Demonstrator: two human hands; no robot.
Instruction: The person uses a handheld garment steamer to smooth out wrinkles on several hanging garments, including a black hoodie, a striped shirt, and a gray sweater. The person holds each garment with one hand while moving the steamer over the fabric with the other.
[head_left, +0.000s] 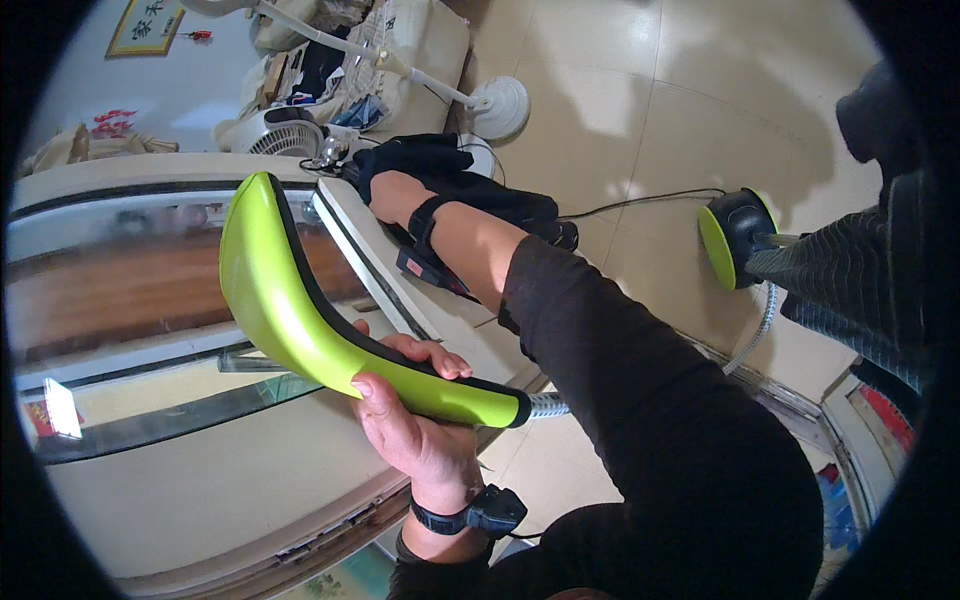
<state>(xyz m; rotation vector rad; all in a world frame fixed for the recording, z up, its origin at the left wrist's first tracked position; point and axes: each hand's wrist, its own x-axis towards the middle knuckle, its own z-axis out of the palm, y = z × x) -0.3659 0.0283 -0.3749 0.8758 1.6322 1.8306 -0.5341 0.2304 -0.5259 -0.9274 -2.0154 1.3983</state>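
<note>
My left hand (420, 442), palm up and with a black strap device at the wrist, grips a curved lime-green and black handset (300, 315). A ribbed hose (549, 405) comes out of the handset's lower right end. My right hand (396, 196), with a black wristband, reaches beyond the handset to dark cloth (480, 184). Its fingers are hidden, so I cannot tell whether it holds the cloth. A black box-like object (429, 270) lies just below that forearm.
A pale cabinet or door with a glass panel (150, 285) fills the left. On the tiled floor stand a lamp's round white base (499, 107) and a black and lime-green round unit (739, 238) with a cable (645, 199). Beyond are a white fan (281, 139) and a piled sofa (420, 67).
</note>
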